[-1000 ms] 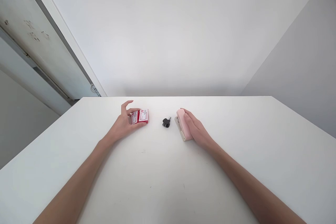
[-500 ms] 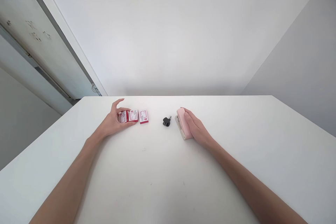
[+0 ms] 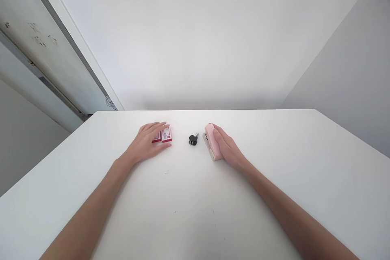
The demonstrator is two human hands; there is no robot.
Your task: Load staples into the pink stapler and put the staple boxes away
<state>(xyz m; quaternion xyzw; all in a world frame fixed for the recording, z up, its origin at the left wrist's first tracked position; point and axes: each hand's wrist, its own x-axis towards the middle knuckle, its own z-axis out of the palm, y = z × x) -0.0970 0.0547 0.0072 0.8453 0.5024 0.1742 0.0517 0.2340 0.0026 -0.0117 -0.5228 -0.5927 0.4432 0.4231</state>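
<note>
My left hand [image 3: 146,141] arches over small red-and-white boxes, thumb and fingers stretched apart on either side of them. The rightmost box [image 3: 166,134] shows between the fingertips and the thumb. Beside it a second box [image 3: 156,137] is mostly covered by the fingers; anything under the palm is hidden. My right hand [image 3: 228,146] is wrapped around the right side of a pink stapler [image 3: 213,142], whose pale base touches the table. Between the hands lies a small black item with a metal key-like tip [image 3: 193,139], touched by neither hand.
Everything lies on a white table [image 3: 189,195] with a few small marks. Its far edge meets a white wall [image 3: 201,48]. A grey wall [image 3: 350,69] stands on the right, and a door-like panel with a frame [image 3: 55,40] is at the left.
My left hand has moved right over the boxes, its raised index finger lowered; the leftmost box is now out of sight. My right hand and the stapler have stayed put.
</note>
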